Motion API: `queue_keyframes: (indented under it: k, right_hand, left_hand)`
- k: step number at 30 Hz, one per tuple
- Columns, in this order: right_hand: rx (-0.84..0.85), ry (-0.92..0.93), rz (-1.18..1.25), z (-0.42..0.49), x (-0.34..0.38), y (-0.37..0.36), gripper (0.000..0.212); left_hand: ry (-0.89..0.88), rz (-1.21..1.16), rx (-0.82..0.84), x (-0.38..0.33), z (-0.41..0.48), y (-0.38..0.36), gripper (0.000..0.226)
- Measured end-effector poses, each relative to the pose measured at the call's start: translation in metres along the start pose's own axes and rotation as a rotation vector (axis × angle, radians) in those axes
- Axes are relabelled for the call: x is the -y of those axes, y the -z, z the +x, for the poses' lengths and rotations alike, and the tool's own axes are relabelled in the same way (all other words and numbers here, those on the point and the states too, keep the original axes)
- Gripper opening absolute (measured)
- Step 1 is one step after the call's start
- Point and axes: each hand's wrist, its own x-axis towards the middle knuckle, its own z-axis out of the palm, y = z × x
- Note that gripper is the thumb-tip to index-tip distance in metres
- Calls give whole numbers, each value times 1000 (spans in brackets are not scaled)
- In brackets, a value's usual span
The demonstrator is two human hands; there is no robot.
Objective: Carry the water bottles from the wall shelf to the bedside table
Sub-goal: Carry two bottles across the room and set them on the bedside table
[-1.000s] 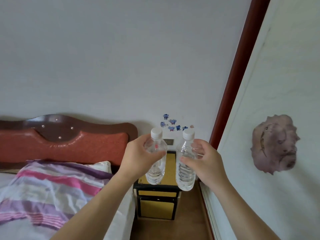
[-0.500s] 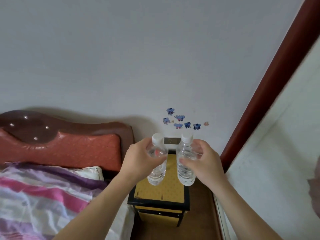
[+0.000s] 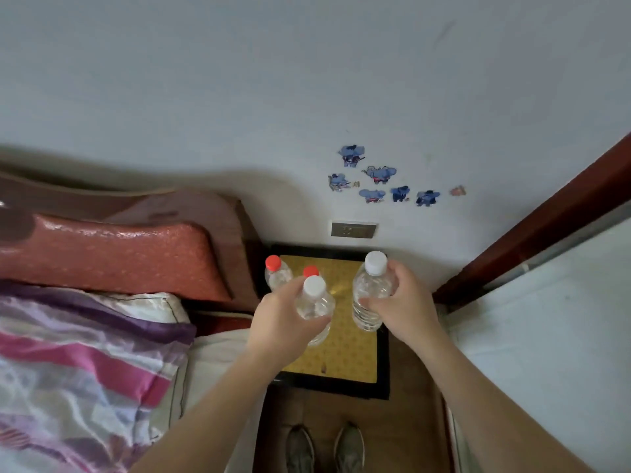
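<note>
Holding two clear water bottles with white caps, the person stands over the bedside table (image 3: 345,356). The left bottle (image 3: 316,310) sits in the left hand (image 3: 285,320), fingers wrapped around it. The right bottle (image 3: 370,295) is gripped by the right hand (image 3: 401,307), tilted a bit. Both hang above the yellow top. Two red-capped bottles (image 3: 277,273) stand at the table's back left, near the bed (image 3: 85,336).

Two clear bottles w/ white caps (image 3: 314,286) (image 3: 376,263), two more w/ red caps (image 3: 273,262) (image 3: 310,271). Bedside table (image 3: 341,349): yellow patterned top, black frame. Headboard (image 3: 112,257) red-orange w/ dotted texture, dark brown trim. Blanket (image 3: 75,363) striped pink, purple, white. Wall pale grey-white, blue elephant stickers (image 3: 379,175). Door frame (image 3: 532,233) dark reddish-brown. Shoes (image 3: 324,448) grey.
</note>
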Motion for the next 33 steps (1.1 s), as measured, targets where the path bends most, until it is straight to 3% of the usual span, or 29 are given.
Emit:
queue_keyframes:
  k: [9, 25, 29, 33]
  right_hand:
    - [59, -58, -30, 61, -63, -65, 76]
    - [65, -39, -86, 81, -84, -94, 77]
    - [50, 41, -212, 74, -86, -92, 78]
    - [35, 164, -533, 65, -89, -82, 86]
  left_hand:
    - [66, -21, 76, 66, 39, -56, 59]
    - [57, -49, 135, 102, 46, -82, 63]
    - [44, -58, 138, 104, 44, -83, 64]
    - [37, -72, 127, 105, 39, -84, 67]
